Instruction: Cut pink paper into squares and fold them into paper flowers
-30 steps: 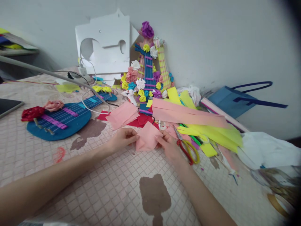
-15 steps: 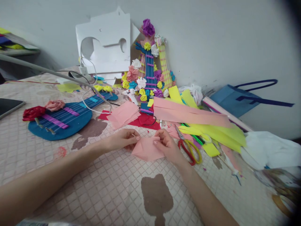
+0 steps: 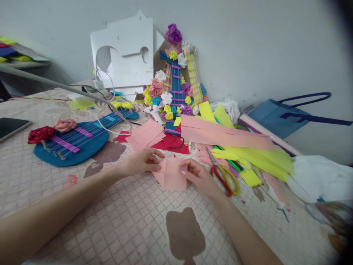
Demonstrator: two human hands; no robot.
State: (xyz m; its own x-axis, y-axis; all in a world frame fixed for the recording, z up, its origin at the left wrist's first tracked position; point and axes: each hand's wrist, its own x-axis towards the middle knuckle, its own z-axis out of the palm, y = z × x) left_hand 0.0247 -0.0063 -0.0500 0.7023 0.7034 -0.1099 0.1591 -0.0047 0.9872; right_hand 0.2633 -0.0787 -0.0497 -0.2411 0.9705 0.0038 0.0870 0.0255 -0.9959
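Observation:
A square of pink crepe paper (image 3: 173, 175) is held between my two hands, just above the table. My left hand (image 3: 145, 162) pinches its left edge between thumb and fingers. At the opposite edge, my right hand (image 3: 197, 175) grips the paper near its upper right corner. A crease runs down the sheet left of its middle. Behind my left hand lies a stack of pink crepe paper squares (image 3: 146, 135) on red paper (image 3: 179, 147). Scissors (image 3: 224, 176) with red and yellow handles lie right of my right hand.
A blue paper guitar (image 3: 71, 143) with paper roses lies at the left, a white cable crossing it. Flower-covered guitars (image 3: 176, 81) lean on the wall. Pink strips (image 3: 223, 132), yellow paper (image 3: 261, 162) and a blue bag (image 3: 278, 117) spread rightward. A glue gun (image 3: 154, 112) stands behind the stack.
The pink square has been turned and opened flatter, showing a crease. My right hand has shifted slightly right and down along its edge; my left still pinches the other side.

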